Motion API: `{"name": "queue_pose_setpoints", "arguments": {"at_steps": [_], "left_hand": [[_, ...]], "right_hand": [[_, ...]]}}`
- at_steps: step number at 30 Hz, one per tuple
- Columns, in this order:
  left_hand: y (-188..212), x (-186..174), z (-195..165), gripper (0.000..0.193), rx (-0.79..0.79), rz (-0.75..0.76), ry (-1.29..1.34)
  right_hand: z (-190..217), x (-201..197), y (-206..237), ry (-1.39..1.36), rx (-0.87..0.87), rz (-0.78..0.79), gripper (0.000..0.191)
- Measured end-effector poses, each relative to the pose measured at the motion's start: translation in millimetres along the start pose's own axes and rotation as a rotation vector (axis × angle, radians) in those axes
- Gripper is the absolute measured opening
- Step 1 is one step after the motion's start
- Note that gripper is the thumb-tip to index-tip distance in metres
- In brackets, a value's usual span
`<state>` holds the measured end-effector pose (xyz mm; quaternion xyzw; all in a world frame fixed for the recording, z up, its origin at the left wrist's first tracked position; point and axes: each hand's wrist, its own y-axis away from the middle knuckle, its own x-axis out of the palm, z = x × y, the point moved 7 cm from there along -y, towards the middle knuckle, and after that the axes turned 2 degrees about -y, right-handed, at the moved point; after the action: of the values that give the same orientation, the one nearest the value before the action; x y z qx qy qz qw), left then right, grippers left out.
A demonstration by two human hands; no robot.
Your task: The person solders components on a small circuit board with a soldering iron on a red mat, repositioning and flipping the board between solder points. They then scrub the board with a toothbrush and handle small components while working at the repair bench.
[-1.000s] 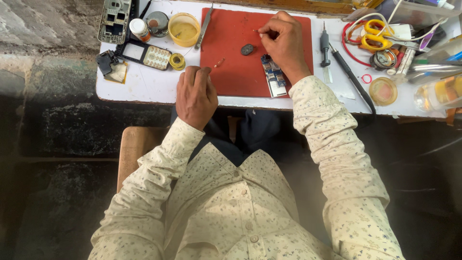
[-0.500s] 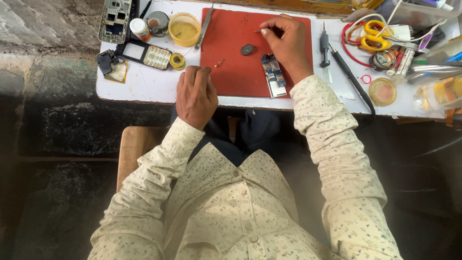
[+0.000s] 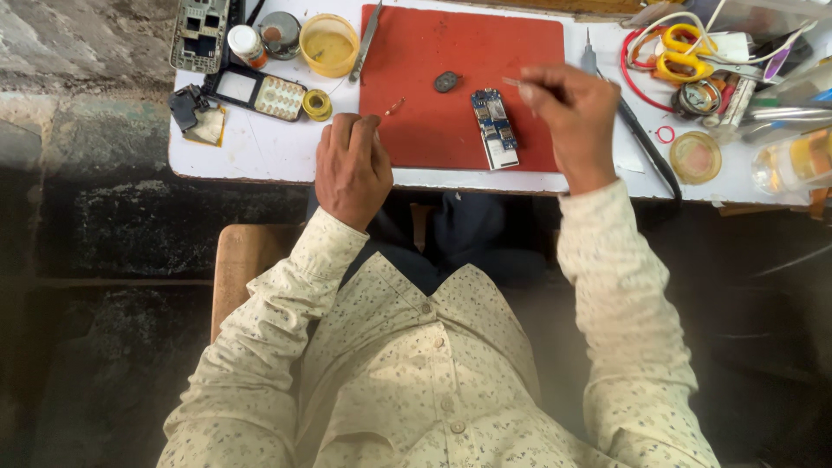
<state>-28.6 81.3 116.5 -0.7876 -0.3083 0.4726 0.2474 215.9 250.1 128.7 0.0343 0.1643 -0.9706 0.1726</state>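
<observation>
Right hand [image 3: 576, 117] is pinched on a thin tool [image 3: 513, 82], tip pointing to 9 o'clock, hovering just at 3 o'clock of the circuit board [image 3: 495, 128]; tip not touching the board. Board lies bare on the red mat [image 3: 459, 61], near its 5 o'clock corner, apart from any casing. Left hand [image 3: 351, 165] rests loosely curled, holding nothing, on the worktop [image 3: 260, 152] at the mat's 7 o'clock edge. A small dark part [image 3: 446, 81] sits on the mat at 10 o'clock of the board. Phone frame [image 3: 198, 33] and keypad [image 3: 260, 91] lie well apart at far 9 o'clock. Judged: phone already stripped down, board work in progress, reassembly all left.
</observation>
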Motion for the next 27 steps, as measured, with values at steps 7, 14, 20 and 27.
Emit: {"name": "queue_pose_setpoints", "arguments": {"at_steps": [7, 14, 20, 27], "left_hand": [[3.0, 16.2, -18.4, 0.017, 0.078, 0.082, 0.015], [0.9, 53.0, -82.9, 0.034, 0.238, 0.269, 0.158], [-3.0, 79.3, -90.3, 0.042, 0.296, 0.335, 0.047], [4.5, 92.2, -84.3, 0.04, 0.293, 0.376, 0.003]], "right_hand": [[21.4, -8.3, 66.3, 0.231, -0.179, -0.006, 0.012], [5.5, -11.7, 70.3, 0.309, -0.205, -0.021, 0.013], [0.0, -13.0, 68.2, 0.291, -0.212, -0.003, 0.014], [-5.0, -12.5, 67.8, 0.312, -0.228, -0.003, 0.013]]}}
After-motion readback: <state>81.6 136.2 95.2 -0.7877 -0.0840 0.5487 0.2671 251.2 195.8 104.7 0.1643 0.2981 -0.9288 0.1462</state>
